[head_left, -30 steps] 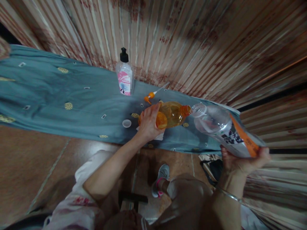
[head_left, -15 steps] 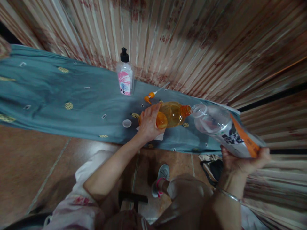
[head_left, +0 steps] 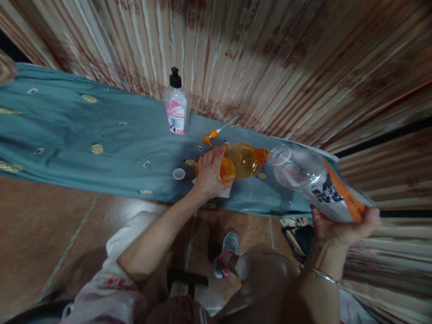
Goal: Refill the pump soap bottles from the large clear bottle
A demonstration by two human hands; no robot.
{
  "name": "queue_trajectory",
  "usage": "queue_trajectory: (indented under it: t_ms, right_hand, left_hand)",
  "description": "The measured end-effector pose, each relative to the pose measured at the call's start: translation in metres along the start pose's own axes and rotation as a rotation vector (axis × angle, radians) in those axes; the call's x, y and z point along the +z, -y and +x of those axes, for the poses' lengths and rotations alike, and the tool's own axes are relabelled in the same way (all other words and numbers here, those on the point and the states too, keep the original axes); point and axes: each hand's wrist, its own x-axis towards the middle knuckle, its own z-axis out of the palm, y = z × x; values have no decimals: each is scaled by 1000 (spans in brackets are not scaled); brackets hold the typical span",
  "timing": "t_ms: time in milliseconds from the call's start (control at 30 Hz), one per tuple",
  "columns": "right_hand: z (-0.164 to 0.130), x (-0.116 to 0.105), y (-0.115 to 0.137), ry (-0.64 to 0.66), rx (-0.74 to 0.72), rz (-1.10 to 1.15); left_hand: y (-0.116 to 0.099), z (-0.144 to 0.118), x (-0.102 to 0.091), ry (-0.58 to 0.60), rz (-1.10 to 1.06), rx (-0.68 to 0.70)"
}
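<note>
My left hand (head_left: 211, 173) is wrapped round an orange see-through bottle (head_left: 243, 161), which is tilted with its open neck toward the right. My right hand (head_left: 342, 225) grips the lower part of a large clear plastic bottle (head_left: 300, 168) with an orange, black and white label. The mouths of the two bottles meet or nearly meet; whether they touch I cannot tell. An orange pump top (head_left: 212, 134) with a thin tube lies behind the orange bottle. Left of my left hand is a small white cap (head_left: 178, 173). A white paper (head_left: 225, 192) lies partly under that hand.
A clear bottle (head_left: 176, 112) with a black pump and pink label stands upright at the back of the narrow cloth-covered table (head_left: 128, 148). Pleated curtains (head_left: 209, 58) hang right behind it. A dark bag (head_left: 302, 238) sits on the floor at the right.
</note>
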Motion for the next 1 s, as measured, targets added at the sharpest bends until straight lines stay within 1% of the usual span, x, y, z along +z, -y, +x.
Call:
queue_trajectory:
  t_ms: [300, 633, 800, 1000]
  right_hand:
    - [1, 2, 1, -49, 8, -6]
    - [0, 4, 2, -27, 9, -14]
    - [-3, 6, 3, -48, 19, -30]
    - [0, 4, 2, -39, 7, -22]
  left_hand:
    - [-1, 1, -1, 11, -1, -3]
    - [0, 1, 1, 1, 10, -2]
    - [-1, 0, 0, 6, 3, -9]
    - [-2, 1, 0, 9, 1, -15]
